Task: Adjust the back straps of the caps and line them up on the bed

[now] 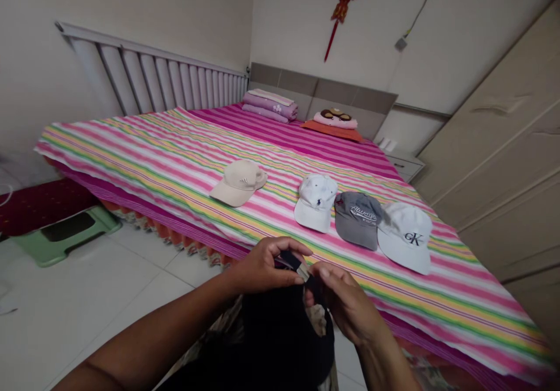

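A dark baseball cap [284, 327] is between my hands at the bottom centre, its back strap and opening turned up. My left hand [269, 265] pinches the strap near a pale fastener or tag, thumb below and fingers above. From the other side, my right hand [347, 300] grips the strap, with a fingertip showing through the opening. Beyond my hands, a beige cap [240, 181] lies on the bed. To its right sit a white cap with a small dark logo [315, 201], a grey cap with lettering [357, 219] and a white "CK" cap [406, 236], close together.
The bed [175, 163] carries a striped sheet, with folded purple bedding [269, 105] and an orange and pink pile [335, 122] by the headboard [301, 84]. A green stool [65, 236] stands on the tiled floor at left. A wardrobe [503, 146] rises at right.
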The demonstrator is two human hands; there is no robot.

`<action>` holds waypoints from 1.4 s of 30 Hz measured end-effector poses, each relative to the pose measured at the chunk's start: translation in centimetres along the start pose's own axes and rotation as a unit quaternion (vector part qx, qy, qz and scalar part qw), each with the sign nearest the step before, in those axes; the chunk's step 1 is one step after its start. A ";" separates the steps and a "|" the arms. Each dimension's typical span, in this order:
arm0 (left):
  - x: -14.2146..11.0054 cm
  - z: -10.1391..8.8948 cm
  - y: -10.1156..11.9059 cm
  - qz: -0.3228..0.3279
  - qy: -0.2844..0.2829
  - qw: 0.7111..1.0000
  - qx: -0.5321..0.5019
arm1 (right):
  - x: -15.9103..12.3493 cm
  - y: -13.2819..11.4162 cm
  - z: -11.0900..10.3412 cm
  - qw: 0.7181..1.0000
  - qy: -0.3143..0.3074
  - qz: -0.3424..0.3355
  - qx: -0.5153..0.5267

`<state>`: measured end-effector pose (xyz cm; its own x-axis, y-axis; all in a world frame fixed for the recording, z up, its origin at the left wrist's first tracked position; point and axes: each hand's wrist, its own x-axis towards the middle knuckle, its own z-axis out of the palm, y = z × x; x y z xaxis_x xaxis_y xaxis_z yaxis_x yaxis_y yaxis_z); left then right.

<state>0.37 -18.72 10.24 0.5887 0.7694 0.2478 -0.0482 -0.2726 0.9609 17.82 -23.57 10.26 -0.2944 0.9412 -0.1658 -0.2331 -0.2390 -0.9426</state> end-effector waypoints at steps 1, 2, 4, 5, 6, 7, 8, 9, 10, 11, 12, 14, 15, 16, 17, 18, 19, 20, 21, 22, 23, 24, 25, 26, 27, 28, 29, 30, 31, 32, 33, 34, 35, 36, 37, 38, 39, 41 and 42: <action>0.0 -0.1 0.0 0.003 0.005 1.000 0.008 | -0.1 0.0 -0.1 1.000 -0.010 0.001 0.001; 0.0 -0.2 0.0 0.006 0.010 1.000 0.016 | -0.2 0.0 -0.3 1.000 -0.021 0.003 -0.002; -0.1 -0.3 0.1 0.011 0.017 0.999 0.030 | -0.3 0.3 -0.6 0.999 -0.038 0.014 -0.012; -0.1 -0.3 0.2 0.012 0.019 0.999 0.034 | -0.3 0.4 -0.8 0.999 -0.039 0.020 -0.013; -0.1 -0.4 0.3 0.013 0.017 0.999 0.038 | -0.3 0.5 -0.9 0.999 -0.036 0.025 -0.012; -0.1 -0.4 0.4 0.015 0.013 0.999 0.042 | -0.3 0.6 -0.9 0.999 -0.028 0.028 -0.008; -0.1 -0.4 0.5 0.020 0.009 0.999 0.046 | -0.3 0.7 -0.9 0.999 -0.021 0.030 -0.004; 0.0 -0.5 0.5 0.027 0.005 0.998 0.053 | -0.3 0.7 -0.9 0.999 -0.015 0.032 -0.002; 0.0 -0.6 0.5 0.037 0.002 0.997 0.061 | -0.3 0.7 -0.9 0.999 -0.011 0.034 -0.003; 0.1 -0.6 0.5 0.050 -0.002 0.996 0.071 | -0.2 0.7 -0.9 0.999 -0.009 0.036 -0.005; 0.2 -0.7 0.5 0.064 -0.006 0.995 0.080 | -0.2 0.7 -0.8 0.999 -0.008 0.037 -0.007; 0.4 -0.7 0.3 0.091 -0.023 0.991 0.096 | -0.2 0.6 -0.6 0.999 -0.006 0.038 -0.010; 0.5 -0.6 0.3 0.102 -0.032 0.989 0.103 | -0.1 0.6 -0.5 0.999 -0.006 0.036 -0.011; 0.5 -0.6 0.2 0.111 -0.039 0.987 0.108 | -0.1 0.5 -0.4 0.999 -0.006 0.035 -0.011; 0.5 -0.5 0.2 0.117 -0.041 0.986 0.111 | -0.1 0.5 -0.4 0.999 -0.006 0.035 -0.009; 0.5 -0.5 0.1 0.123 -0.039 0.985 0.112 | -0.1 0.4 -0.3 0.999 -0.007 0.036 -0.005; 0.5 -0.5 0.1 0.128 -0.034 0.985 0.112 | -0.1 0.3 -0.3 0.999 -0.010 0.035 0.003; 0.5 -0.4 0.0 0.131 -0.029 0.985 0.111 | -0.2 0.2 -0.3 0.999 -0.014 0.034 0.012; 0.5 -0.5 0.0 0.133 -0.025 0.985 0.108 | -0.2 0.1 -0.3 0.999 -0.018 0.033 0.022; 0.5 -0.5 0.0 0.134 -0.021 0.985 0.105 | -0.2 0.0 -0.4 0.999 -0.022 0.031 0.029; 0.4 -0.5 -0.1 0.133 -0.018 0.986 0.102 | -0.3 0.0 -0.5 0.999 -0.028 0.032 0.030; 0.4 -0.6 -0.1 0.131 -0.016 0.986 0.099 | -0.3 -0.1 -0.7 0.999 -0.033 0.034 0.026; 0.4 -0.6 -0.2 0.128 -0.015 0.987 0.097 | -0.4 -0.1 -0.8 0.998 -0.037 0.040 0.018; 0.4 -0.7 -0.2 0.123 -0.017 0.988 0.096 | -0.4 0.0 -1.0 0.998 -0.038 0.048 0.008; 0.4 -0.7 -0.2 0.117 -0.020 0.988 0.097 | -0.4 0.1 -1.1 0.998 -0.036 0.057 0.001; 0.3 -0.7 -0.2 0.109 -0.024 0.989 0.098 | -0.5 0.2 -1.2 0.998 -0.030 0.063 -0.003; 0.3 -0.8 -0.2 0.097 -0.026 0.990 0.101 | -0.5 0.3 -1.3 0.997 -0.022 0.068 -0.002; 0.3 -0.8 -0.2 0.085 -0.028 0.991 0.103 | -0.5 0.4 -1.4 0.997 -0.016 0.070 0.000; 0.3 -0.8 -0.2 0.073 -0.027 0.992 0.104 | -0.5 0.4 -1.4 0.997 -0.010 0.070 0.003; 0.3 -0.8 -0.1 0.062 -0.026 0.992 0.103 | -0.5 0.5 -1.4 0.998 -0.007 0.067 0.004; 0.4 -0.8 -0.1 0.055 -0.027 0.993 0.102 | -0.5 0.5 -1.3 0.998 -0.005 0.064 0.004; 0.4 -0.7 -0.1 0.051 -0.028 0.993 0.100 | -0.5 0.5 -1.3 0.998 -0.004 0.062 0.004; 0.4 -0.7 -0.1 0.049 -0.032 0.993 0.099 | -0.5 0.5 -1.2 0.998 -0.003 0.060 0.005; 0.5 -0.7 -0.1 0.049 -0.036 0.993 0.098 | -0.4 0.4 -1.1 0.998 -0.001 0.059 0.007; 0.5 -0.7 0.0 0.049 -0.040 0.993 0.099 | -0.4 0.4 -1.1 0.998 0.001 0.058 0.009; 0.5 -0.6 0.0 0.050 -0.043 0.993 0.101 | -0.4 0.4 -1.0 0.998 0.003 0.058 0.012; 0.5 -0.6 0.1 0.051 -0.046 0.992 0.103 | -0.4 0.4 -1.0 0.998 0.005 0.058 0.013; 0.4 -0.6 0.2 0.052 -0.050 0.992 0.104 | -0.4 0.4 -0.9 0.998 0.009 0.060 0.013; 0.4 -0.7 0.3 0.048 -0.056 0.992 0.100 | -0.4 0.4 -0.9 0.998 0.011 0.061 0.013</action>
<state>0.00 -18.09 10.72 0.6761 0.6678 0.3114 0.0459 -0.4600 0.8867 18.66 -23.83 9.74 -0.3014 0.9097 -0.2857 -0.2203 -0.3580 -0.9074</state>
